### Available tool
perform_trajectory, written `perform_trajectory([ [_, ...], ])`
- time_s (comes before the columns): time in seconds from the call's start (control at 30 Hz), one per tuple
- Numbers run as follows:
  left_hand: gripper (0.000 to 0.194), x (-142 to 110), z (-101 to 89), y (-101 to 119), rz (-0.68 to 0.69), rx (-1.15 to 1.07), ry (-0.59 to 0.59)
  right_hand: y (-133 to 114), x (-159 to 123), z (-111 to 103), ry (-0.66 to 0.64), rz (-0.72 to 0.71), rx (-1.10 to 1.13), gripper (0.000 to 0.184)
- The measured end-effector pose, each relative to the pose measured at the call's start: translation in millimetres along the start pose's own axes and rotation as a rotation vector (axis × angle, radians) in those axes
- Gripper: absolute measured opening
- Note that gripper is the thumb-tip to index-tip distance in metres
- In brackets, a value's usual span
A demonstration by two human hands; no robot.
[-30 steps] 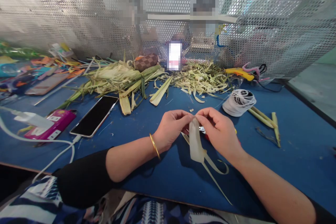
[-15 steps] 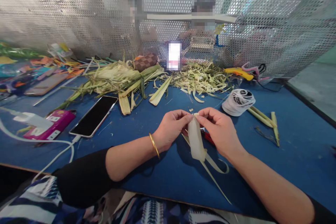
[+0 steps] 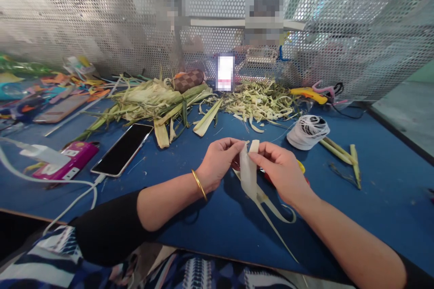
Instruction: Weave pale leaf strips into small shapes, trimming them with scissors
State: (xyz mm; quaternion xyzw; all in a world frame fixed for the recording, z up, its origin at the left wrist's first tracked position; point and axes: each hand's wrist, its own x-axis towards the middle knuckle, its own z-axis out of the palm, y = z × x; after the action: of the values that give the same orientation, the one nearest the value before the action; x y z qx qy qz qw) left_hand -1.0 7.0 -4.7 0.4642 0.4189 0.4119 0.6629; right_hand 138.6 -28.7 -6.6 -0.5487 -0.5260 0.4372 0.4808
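Between my two hands hangs a pale corn husk (image 3: 248,176), its top edge pinched on both sides and thin strips trailing from its lower end onto the table. My left hand (image 3: 222,162), with a gold bangle at the wrist, grips the husk's left upper edge between thumb and fingers. On the other side, my right hand (image 3: 280,169) pinches the right upper part, where a short end sticks up above the thumb. Under the right hand a red and yellow tool (image 3: 301,167) shows only in part; its kind is hidden.
Dried husks (image 3: 149,99) and a heap of husk shreds (image 3: 264,101) line the back by a perforated panel. A ball of white string (image 3: 308,132) sits right. To the left lie a phone (image 3: 124,149) and a purple power strip (image 3: 68,160). People are visible behind the panel.
My right hand has slid slightly left and down along the husk, and a gap has opened between the two pinches. The husk's top now shows a split, with one end standing up.
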Motion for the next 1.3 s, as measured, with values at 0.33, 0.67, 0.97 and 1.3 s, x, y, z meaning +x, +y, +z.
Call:
perform_trajectory([
  [0.33, 0.026, -4.0, 4.3, -2.8, 0.048, 0.043, -0.069, 2.0, 0.1, 0.0, 0.168, -0.133, -0.057, 0.018],
  [0.67, 0.027, -1.1, 1.4, -5.6, 0.081, 0.034, 0.02, -5.2, -5.9, 2.4, 0.173, -0.231, -0.132, 0.013],
  [0.97, 0.036, -3.9, 3.3, -1.8, 0.066, 0.064, -0.045, -0.4, -2.6, 2.1, 0.155, -0.131, -0.122, 0.018],
  [1.3, 0.026, -1.7, 1.9, -8.1, 0.152, 0.163, 0.072, -7.3, -9.1, 5.0, 0.287, -0.265, -0.192, 0.015],
])
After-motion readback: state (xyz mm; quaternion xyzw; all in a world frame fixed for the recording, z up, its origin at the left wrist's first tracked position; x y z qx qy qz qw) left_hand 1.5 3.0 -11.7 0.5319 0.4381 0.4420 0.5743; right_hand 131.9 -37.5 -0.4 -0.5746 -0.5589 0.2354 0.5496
